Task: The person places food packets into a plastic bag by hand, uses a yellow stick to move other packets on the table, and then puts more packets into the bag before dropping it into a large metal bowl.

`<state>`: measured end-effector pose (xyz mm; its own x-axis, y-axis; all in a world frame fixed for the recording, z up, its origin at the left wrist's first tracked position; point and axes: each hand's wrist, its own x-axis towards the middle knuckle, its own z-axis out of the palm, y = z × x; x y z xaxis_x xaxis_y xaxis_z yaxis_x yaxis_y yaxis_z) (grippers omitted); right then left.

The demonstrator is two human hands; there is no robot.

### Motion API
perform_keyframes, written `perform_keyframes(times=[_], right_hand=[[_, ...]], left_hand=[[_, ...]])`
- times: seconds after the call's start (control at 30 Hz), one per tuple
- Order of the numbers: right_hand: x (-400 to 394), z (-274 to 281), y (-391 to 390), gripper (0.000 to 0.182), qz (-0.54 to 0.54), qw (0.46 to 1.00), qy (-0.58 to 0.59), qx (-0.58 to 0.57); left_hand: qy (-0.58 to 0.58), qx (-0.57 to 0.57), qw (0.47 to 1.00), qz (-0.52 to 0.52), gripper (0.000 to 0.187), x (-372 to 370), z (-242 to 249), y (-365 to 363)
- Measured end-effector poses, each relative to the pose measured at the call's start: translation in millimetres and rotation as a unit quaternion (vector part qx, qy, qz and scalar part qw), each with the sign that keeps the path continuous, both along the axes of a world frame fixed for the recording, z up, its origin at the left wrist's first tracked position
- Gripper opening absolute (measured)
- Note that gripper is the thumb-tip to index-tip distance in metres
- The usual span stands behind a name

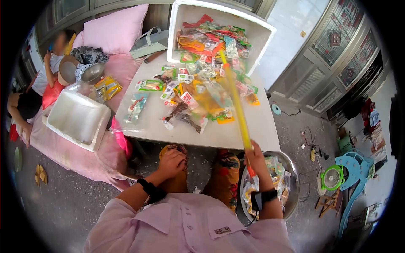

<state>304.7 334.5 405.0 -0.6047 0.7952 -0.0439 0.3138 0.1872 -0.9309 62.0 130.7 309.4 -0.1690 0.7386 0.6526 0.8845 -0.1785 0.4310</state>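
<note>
My right hand (256, 159) is closed round the lower end of a long yellow stick (237, 107) with orange-red parts. Blurred by motion, the stick reaches up over the table (145, 114) to the heap of snack packets (211, 86). What its far end is, I cannot make out. My left hand (172, 163) lies on my left knee, fingers stretched over the patterned cloth, holding nothing. Dark brown pieces of packed meat (181, 111) lie near the table's front edge. A metal basin (294, 185) full of packets stands beside my right leg.
At the table's back, a tipped white foam box (263, 38) spills packets. On the pink-covered seat at left lie another foam box (76, 120), a metal bowl (93, 72) and a yellow packet (108, 88). Two people (40, 82) are beyond. A green fan (332, 177) stands right.
</note>
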Motion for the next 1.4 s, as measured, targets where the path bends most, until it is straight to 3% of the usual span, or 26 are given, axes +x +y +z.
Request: perform_keyframes(times=[0.1,0.2,0.3,0.4,0.57,0.67,0.83,1.07,1.4], right_hand=[[-42,6,52,0.040,-0.097,0.995,0.008,-0.013],[-68,5,93,0.041,-0.080,0.995,0.042,-0.043],[-73,-4,87,0.044,-0.074,0.992,0.048,-0.092],[-50,-14,55,0.045,-0.060,0.994,-0.018,-0.087],[7,-36,8,0.045,-0.007,0.997,-0.063,0.053],[32,-8,-21,0.045,0.007,0.998,-0.017,-0.062],[11,-1,21,0.046,-0.055,0.996,-0.043,0.050],[-52,-9,95,0.042,-0.118,0.990,0.033,-0.064],[-12,-28,38,0.040,-0.059,0.994,-0.017,-0.094]], left_hand=[[-0.004,-0.005,1.000,0.008,0.015,-1,-3,-2],[0.000,0.007,1.000,0.006,0.016,-2,-5,-4],[-0.004,0.007,1.000,0.006,0.017,-2,-4,-4],[0.005,0.005,1.000,0.017,0.016,0,3,-5],[0.007,0.008,1.000,0.011,0.014,0,5,-3],[0.002,0.002,1.000,0.010,0.014,0,5,-4],[-0.004,-0.011,1.000,0.002,0.015,1,3,0],[0.005,0.001,1.000,0.003,0.015,0,3,-3],[-0.006,0.002,1.000,0.004,0.014,-1,-1,-2]])
